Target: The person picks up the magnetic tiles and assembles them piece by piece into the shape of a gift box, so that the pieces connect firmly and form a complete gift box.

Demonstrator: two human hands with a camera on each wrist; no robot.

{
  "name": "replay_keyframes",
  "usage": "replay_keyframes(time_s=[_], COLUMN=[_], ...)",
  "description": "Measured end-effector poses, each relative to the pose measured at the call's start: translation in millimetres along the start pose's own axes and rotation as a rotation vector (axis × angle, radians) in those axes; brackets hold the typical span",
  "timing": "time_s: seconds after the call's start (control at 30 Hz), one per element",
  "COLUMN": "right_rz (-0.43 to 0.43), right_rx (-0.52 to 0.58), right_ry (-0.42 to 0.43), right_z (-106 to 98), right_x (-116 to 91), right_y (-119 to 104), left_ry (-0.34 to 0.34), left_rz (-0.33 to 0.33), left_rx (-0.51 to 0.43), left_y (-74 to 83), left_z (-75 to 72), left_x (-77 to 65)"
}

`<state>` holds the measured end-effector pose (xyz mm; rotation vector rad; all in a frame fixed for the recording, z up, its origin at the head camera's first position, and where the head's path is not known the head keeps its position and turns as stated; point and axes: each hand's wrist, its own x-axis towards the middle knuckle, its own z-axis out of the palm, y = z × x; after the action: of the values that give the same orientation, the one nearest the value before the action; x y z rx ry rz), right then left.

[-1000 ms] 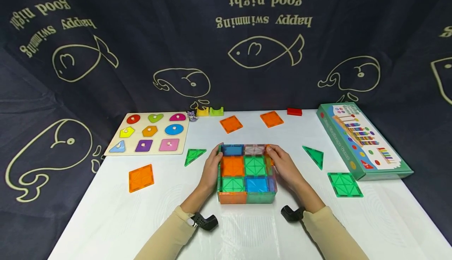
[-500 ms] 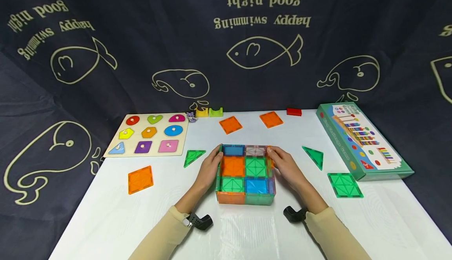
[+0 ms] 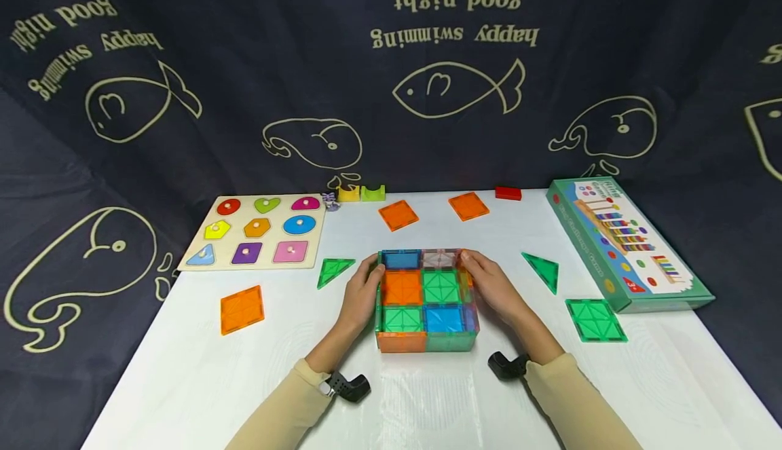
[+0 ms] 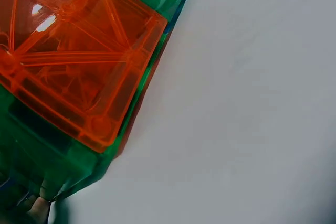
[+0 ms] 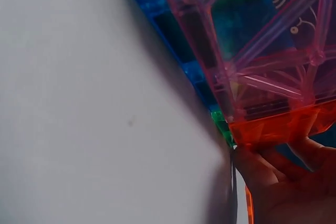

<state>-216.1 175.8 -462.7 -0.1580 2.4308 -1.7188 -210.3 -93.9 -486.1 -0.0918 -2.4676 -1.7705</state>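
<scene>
The tile box (image 3: 403, 343), open-topped and built of see-through coloured panels, is held between two hands. Its left side is gripped by the left hand (image 3: 360, 294), the thumb laid at the rim; its right side is pinched near the far corner by the right hand (image 3: 496, 287), at an orange panel (image 5: 273, 125). Whether the box is resting on the white table (image 3: 434, 413) or slightly raised cannot be told.

Just outside the left hand, a green triangle (image 3: 334, 271) is laid flat—farther out, an orange square (image 3: 241, 309). Outside the right hand, a darker green triangle (image 3: 543, 272) is found, then a green square (image 3: 595, 320) and a boxed game (image 3: 635, 243).

Ahead of the grip, two orange tiles (image 3: 398, 215) are spread, with a red block (image 3: 508, 193) past the right one; past the left, a yellow block (image 3: 349, 195), a lime block (image 3: 373, 195) and a purple figure (image 3: 330, 200) are lined up. Ahead and left, a knobbed shape puzzle (image 3: 278, 226) is set. The table is backed by dark cloth (image 3: 244, 29) printed with fish.
</scene>
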Motion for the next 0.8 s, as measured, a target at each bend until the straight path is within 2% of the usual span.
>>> replay_keyframes(time_s=[0.27,0.53,0.8], right_rz=[0.026,0.017,-0.014], right_rx=[-0.003,0.036,-0.049], right_ry=[0.018,-0.014,-0.051], right_z=[2,-6,-14], right_x=[0,-5,2], right_y=[1,1,0], left_ry=[-0.004,0.006,0.041], left_rz=[-0.001,0.019,0.020], left_rx=[0.018,0.021,-0.001], left_y=[-2.3,-1.4,-2.9], left_z=[-0.3,2.0,1.1], left_x=[-2.1,-0.7,-2.2])
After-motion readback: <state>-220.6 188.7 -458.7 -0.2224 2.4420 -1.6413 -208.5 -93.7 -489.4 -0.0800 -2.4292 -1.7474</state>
